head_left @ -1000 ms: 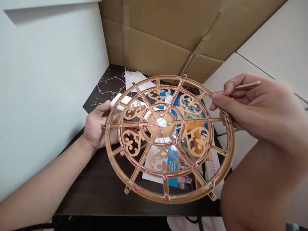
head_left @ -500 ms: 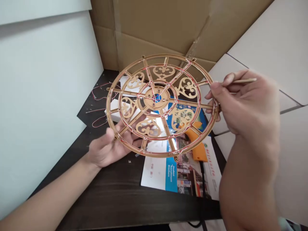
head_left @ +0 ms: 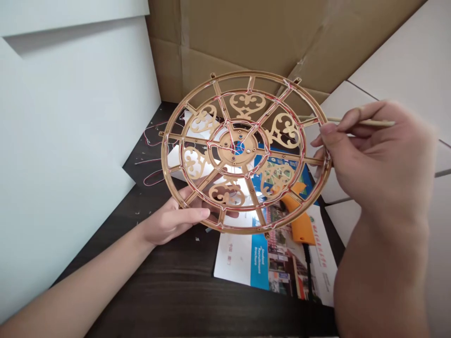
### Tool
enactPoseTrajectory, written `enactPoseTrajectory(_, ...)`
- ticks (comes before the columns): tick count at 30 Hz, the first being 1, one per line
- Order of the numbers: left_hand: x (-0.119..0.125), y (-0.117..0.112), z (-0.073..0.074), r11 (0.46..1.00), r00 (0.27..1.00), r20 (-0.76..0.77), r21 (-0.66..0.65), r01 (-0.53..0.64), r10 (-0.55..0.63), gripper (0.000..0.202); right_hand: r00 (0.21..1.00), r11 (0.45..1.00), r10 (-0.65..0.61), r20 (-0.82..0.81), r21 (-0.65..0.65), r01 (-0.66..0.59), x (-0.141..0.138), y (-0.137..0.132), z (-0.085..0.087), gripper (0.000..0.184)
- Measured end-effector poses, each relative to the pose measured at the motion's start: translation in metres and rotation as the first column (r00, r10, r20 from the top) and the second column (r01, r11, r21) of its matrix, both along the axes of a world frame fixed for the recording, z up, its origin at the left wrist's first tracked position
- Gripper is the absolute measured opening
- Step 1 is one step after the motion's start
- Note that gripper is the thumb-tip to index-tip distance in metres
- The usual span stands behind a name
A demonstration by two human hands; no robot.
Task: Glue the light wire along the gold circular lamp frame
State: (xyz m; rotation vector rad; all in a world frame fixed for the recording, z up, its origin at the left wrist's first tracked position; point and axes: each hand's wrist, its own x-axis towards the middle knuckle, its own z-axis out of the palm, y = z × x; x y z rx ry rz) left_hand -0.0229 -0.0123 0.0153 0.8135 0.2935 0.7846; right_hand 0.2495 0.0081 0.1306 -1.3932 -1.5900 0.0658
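While our left hand (head_left: 169, 223) grips the gold wheel frame (head_left: 251, 152), our right hand (head_left: 373, 159) pinches its right rim plus a stick (head_left: 373, 123); red wire (head_left: 229, 133) lines most spokes, little seemingly left.

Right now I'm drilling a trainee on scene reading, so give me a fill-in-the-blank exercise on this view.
1. The right hand pinches the gold wheel frame and a thin wooden ____.
2. The left hand grips the frame's lower-____ rim.
3. Beneath the frame, a tool coloured ____ lies on a brochure.
Missing words: stick; left; orange.
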Motion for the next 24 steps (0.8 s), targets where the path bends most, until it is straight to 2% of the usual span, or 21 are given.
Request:
enactPoseTrajectory(6, 0.003, 0.001, -0.003, 0.997, 0.999, -0.036, 0.065, 0.030, -0.028, 0.049, 0.998, 0.998, -0.002, 0.067, 0.065, -0.003, 0.001, -0.004, 0.002, 0.015)
enactPoseTrajectory(9, 0.003, 0.001, -0.006, 0.998, 0.998, -0.056, 0.058, -0.027, 0.031, 0.038, 0.994, 0.998, 0.002, 0.107, 0.066, -0.009, 0.000, -0.007, 0.003, 0.014)
enactPoseTrajectory(12, 0.004, 0.002, -0.006, 0.996, 0.995, -0.063, 0.058, -0.068, 0.072, 0.034, 0.990, 0.998, -0.008, 0.137, 0.070, -0.002, -0.002, -0.009, 0.005, 0.015)
enactPoseTrajectory(19, 0.004, 0.001, 0.000, 0.996, 0.998, -0.052, 0.084, -0.032, 0.036, 0.024, 0.986, 0.990, -0.023, 0.164, 0.144, -0.001, -0.003, -0.010, 0.006, 0.014)
enactPoseTrajectory(24, 0.004, 0.001, -0.001, 0.997, 0.997, -0.065, 0.055, -0.048, 0.051, 0.021, 0.985, 0.991, -0.019, 0.169, 0.131, -0.004, -0.002, -0.012, 0.006, 0.012)
